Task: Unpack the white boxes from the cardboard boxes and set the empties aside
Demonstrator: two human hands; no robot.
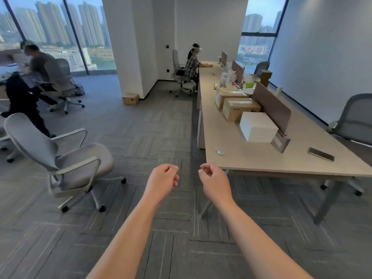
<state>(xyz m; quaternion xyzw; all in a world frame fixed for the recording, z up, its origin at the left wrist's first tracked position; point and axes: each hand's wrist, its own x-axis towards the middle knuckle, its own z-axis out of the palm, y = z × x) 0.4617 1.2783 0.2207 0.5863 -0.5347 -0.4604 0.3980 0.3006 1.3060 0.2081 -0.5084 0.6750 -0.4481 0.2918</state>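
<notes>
A white box [258, 126] stands on the long beige desk [231, 162], against the brown divider. Behind it sit two closed, taped cardboard boxes, the nearer one [239, 110] touching the farther one [228, 97]. My left hand [163, 180] and my right hand [214, 181] are stretched out over the carpet, just short of the desk's near corner. Both have their fingers curled in and hold nothing. They are well away from the boxes.
A grey office chair [64, 160] stands left of my arms. A phone [321, 154] and a small teal object [219, 153] lie on the desk's near end. Another cardboard box [130, 98] sits on the floor by the pillar. People sit at desks farther off.
</notes>
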